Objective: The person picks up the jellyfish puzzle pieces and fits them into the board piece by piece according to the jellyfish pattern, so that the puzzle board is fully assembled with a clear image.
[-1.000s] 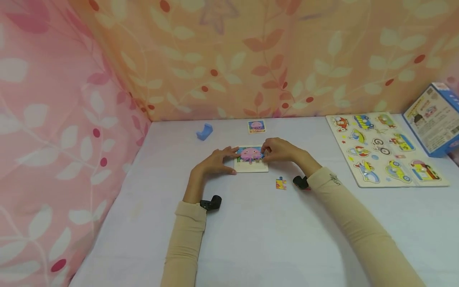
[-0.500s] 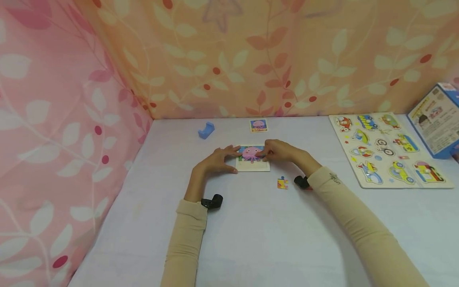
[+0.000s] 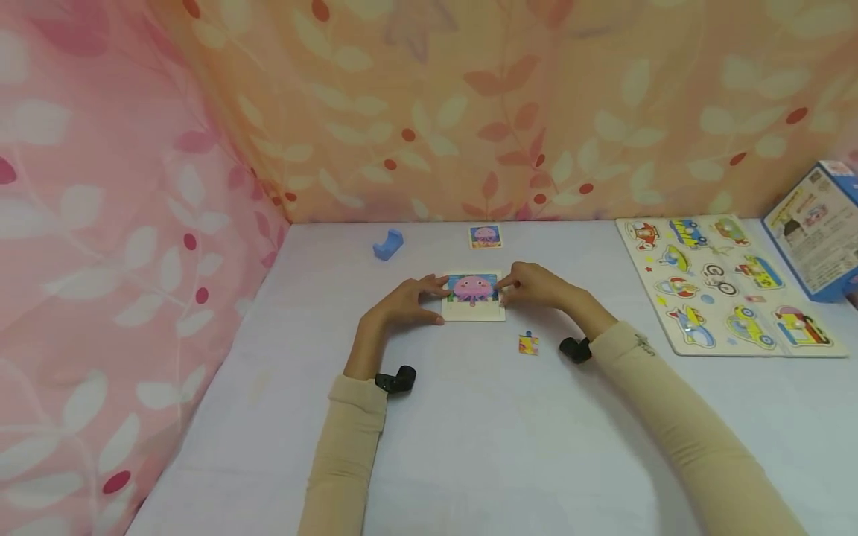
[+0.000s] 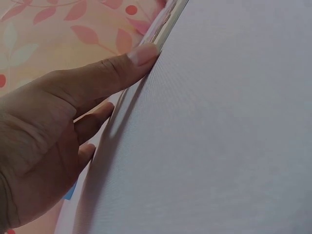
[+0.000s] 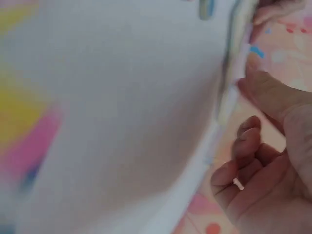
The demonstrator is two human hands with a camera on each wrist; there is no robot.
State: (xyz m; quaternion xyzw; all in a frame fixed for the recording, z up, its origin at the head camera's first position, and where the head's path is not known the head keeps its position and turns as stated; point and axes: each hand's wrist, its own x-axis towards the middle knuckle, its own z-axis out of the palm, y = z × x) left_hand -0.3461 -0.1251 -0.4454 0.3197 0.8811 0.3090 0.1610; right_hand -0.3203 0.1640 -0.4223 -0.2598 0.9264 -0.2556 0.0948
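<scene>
Frame centre: your left hand (image 3: 407, 301), spread wide, touches the puzzle board's (image 3: 462, 310) left edge; your right hand (image 3: 539, 286), fingers loosely bent, is at its right edge.

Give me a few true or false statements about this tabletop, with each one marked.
The left hand touches the white-framed puzzle showing a pink sea creature. True.

The small yellow-and-pink puzzle piece lies inside the frame. False: it lies on the white tabletop.

The cream rectangular board with vehicle pictures lies right of the puzzle. True.

The right hand holds the blue-and-white box. False: it is at the puzzle's right edge.

The angular blue block lies left of the square picture card. True.
</scene>
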